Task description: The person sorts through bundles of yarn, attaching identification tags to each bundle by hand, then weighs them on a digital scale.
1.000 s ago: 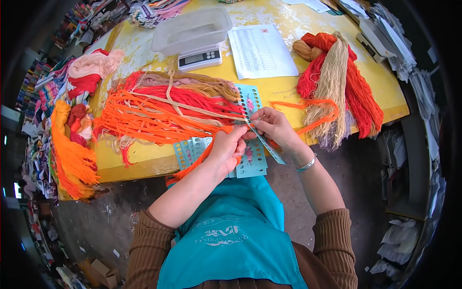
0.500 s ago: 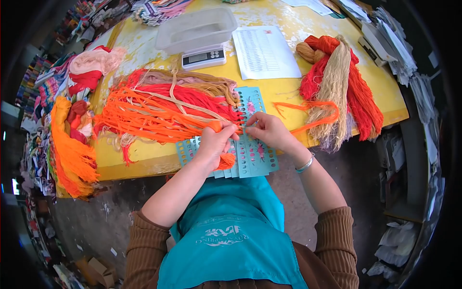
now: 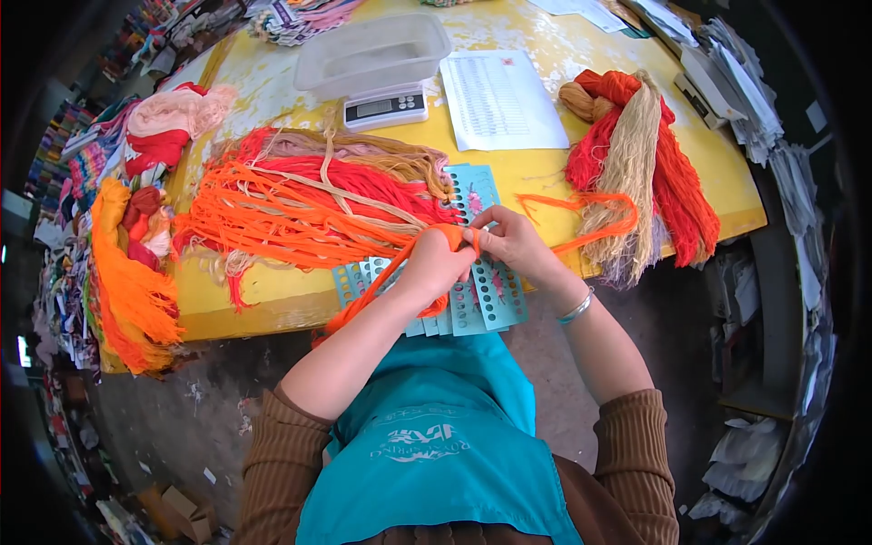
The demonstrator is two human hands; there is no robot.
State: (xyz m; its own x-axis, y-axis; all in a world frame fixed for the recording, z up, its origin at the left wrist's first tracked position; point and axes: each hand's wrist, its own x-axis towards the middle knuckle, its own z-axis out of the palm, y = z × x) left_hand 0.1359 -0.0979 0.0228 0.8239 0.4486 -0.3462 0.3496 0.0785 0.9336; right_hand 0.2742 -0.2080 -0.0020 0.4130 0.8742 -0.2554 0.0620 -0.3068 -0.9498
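The left hand (image 3: 438, 265) is closed on orange yarn (image 3: 451, 233), held at twelve o'clock from the apron, and the right hand (image 3: 516, 243) seems to pinch a strand of it, thumb and forefinger together. Perforated turquoise thread cards (image 3: 499, 302) lie at five o'clock from the hands; the step looks like singling out a strand, calling next for a steady left grip and fine fingertip control.

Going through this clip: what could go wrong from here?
The orange thread in the left hand could snag on loose strands of the thread pile beside it. The punched cards seem to overhang the front of the table, so a tug might slide them off. The right hand has only a fingertip pinch, which could slip.
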